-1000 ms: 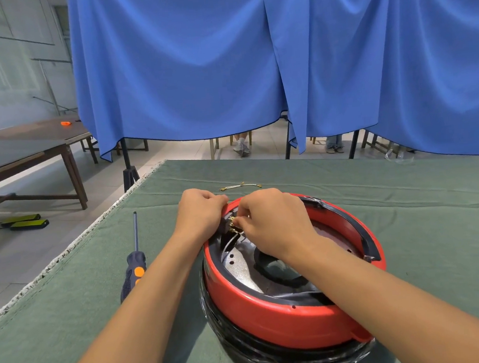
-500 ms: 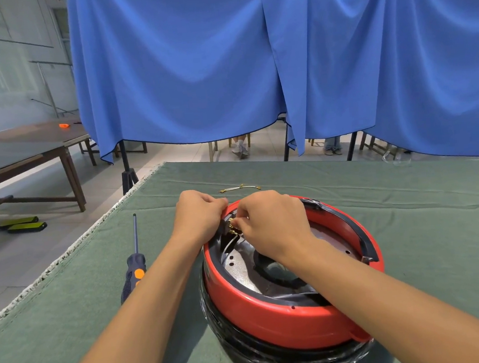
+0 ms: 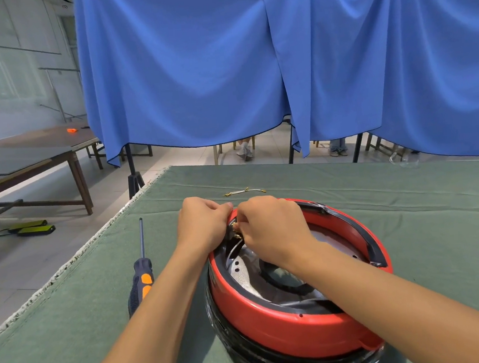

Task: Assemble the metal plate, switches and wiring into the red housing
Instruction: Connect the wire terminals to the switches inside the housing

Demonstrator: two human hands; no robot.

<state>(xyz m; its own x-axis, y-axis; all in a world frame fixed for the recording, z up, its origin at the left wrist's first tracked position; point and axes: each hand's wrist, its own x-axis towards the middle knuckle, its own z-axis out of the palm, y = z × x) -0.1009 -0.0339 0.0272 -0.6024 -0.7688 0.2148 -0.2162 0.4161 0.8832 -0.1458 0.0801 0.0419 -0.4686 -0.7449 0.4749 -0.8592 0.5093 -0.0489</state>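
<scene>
The round red housing [image 3: 288, 324] sits upside down on a black ring on the green cloth, with a silver metal plate [image 3: 244, 279] inside it. My left hand [image 3: 203, 225] grips the housing's far left rim with curled fingers. Just to its right, my right hand [image 3: 271, 227] pinches a small brass wire terminal [image 3: 234, 227] at the rim. White wires [image 3: 234, 247] run down from there onto the plate. What lies under my hands is hidden.
A screwdriver [image 3: 141, 279] with a dark and orange handle lies left of the housing. A loose wire with brass ends [image 3: 244, 192] lies beyond it. The green table's [image 3: 436, 193] left edge is near. A blue curtain [image 3: 251, 64] hangs behind.
Both hands stay at the same spot on the rim, with only slight finger movement. The housing has not moved.
</scene>
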